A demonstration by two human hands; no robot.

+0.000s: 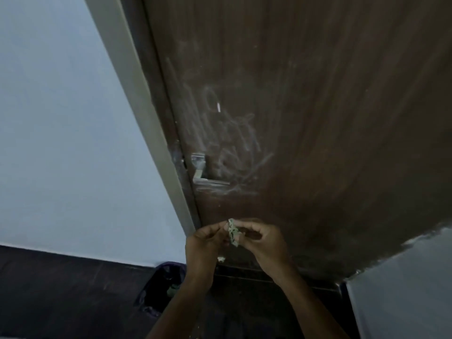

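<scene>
A small crumpled strip of pale greenish material, maybe tape or paper, hangs between my two hands in front of the lower part of a brown wooden door. My left hand pinches its left side with curled fingertips. My right hand pinches its right side, fingers curled. White scribbles and a pale stuck piece mark the door above my hands.
A grey door frame runs diagonally beside a pale blue wall. A dark bin or bag with scraps inside stands on the dark floor at lower left. A small pale scrap lies by the door's base. A light panel is at lower right.
</scene>
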